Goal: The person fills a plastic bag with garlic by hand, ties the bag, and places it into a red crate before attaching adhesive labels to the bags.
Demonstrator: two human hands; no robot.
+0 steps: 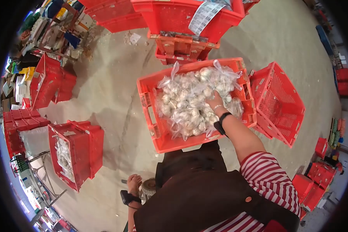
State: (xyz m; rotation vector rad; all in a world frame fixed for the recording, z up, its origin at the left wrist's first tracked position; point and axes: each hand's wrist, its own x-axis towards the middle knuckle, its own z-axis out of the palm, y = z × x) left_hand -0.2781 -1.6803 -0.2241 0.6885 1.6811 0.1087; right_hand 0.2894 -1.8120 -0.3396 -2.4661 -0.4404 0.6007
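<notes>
A red plastic crate in front of me holds many clear plastic bags of garlic bulbs, some with knotted tops sticking up. My right hand reaches in from the right, its fingers curled against a bag of garlic and partly sunk among the bags. Low at my left side, my left hand is half closed beside a round, brownish object. A short dark bar shows just left of that hand; what its fingers hold, if anything, is hidden.
An empty-looking red crate leans on the right. Stacked red crates stand ahead, one with a printed paper sheet. On the left, another crate contains bagged white goods, with more crates beyond it.
</notes>
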